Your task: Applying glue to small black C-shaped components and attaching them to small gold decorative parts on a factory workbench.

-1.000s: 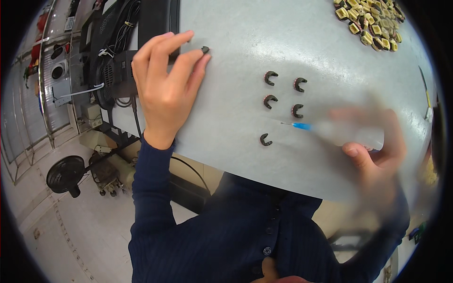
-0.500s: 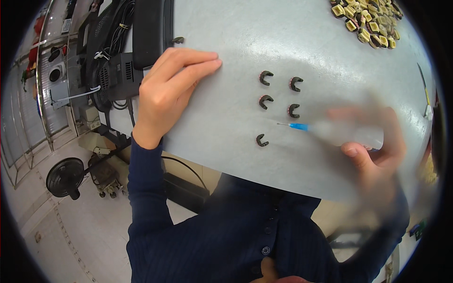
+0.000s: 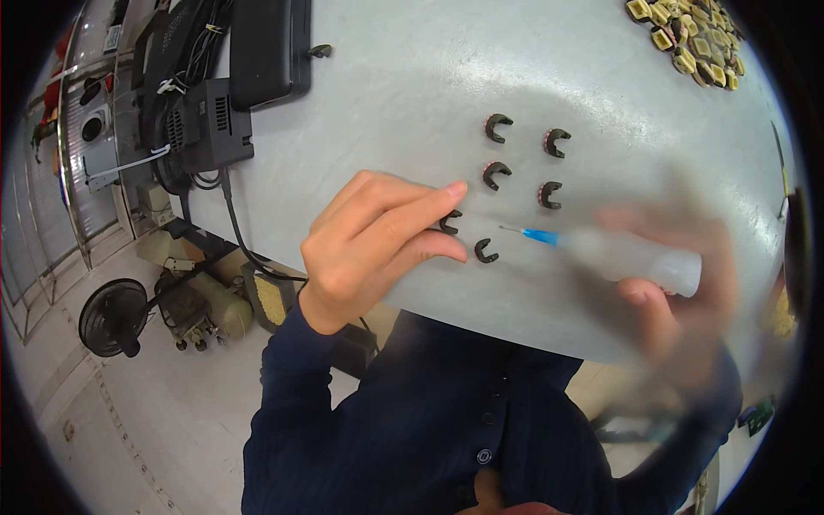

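Note:
My right hand (image 3: 665,309), blurred, is closed round a translucent white squeeze bottle (image 3: 657,264). Its blue needle tip (image 3: 541,237) points left, over the table. Several small dark C-shaped pieces lie below and above the needle, among them an upper-right piece (image 3: 556,142) and a lower piece (image 3: 487,251); some show a pinkish beaded outer edge. Between the index finger and thumb of my left hand (image 3: 369,236) sits another C-shaped piece (image 3: 450,222), partly covered by the fingers. The thumb and index finger are apart, and I see no pinch on it.
A heap of cream-and-dark pieces (image 3: 695,39) lies at the far right of the grey table (image 3: 386,112). At the far left are a black case (image 3: 268,51), a lone dark piece (image 3: 320,51), a black power unit (image 3: 216,120) and cables. A round black stool (image 3: 114,318) stands on the floor.
My left hand has moved right and nearer me, beside the C-shaped pieces, and one more piece now shows between its fingers. The bottle stays in my right hand. The view has shifted slightly.

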Demonstrator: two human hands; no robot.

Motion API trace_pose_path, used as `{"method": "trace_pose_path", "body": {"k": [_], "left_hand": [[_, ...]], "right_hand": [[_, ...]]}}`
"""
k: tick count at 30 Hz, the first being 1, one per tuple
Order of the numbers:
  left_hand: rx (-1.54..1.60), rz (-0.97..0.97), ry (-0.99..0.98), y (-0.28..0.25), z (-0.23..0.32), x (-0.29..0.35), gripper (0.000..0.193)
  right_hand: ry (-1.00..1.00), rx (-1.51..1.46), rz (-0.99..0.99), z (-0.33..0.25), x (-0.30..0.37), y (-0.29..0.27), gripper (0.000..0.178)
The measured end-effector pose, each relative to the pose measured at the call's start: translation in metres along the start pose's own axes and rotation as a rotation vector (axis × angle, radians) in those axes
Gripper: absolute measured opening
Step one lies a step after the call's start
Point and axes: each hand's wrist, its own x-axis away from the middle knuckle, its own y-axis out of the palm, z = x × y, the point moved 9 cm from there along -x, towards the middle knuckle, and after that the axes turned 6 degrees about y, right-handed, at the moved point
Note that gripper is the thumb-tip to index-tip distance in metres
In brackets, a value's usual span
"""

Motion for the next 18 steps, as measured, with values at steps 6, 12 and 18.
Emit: {"method": "trace_pose_path", "body": {"k": [6,12,18], "left_hand": [[0.108,-0.001,0.102,0.001,0.0,0.001,0.049],[0.066,-0.07,0.113,0.003,0.0,-0.003,0.054],[0.033,-0.083,0.12,0.003,0.0,-0.002,0.057]], "right_hand": [[0.039,-0.02,-0.038,-0.002,0.0,0.018,0.041],[0.074,0.092,-0.066,-0.005,-0.005,0.029,0.04],[-0.029,0.299,-0.105,-0.013,-0.012,0.036,0.041]]}}
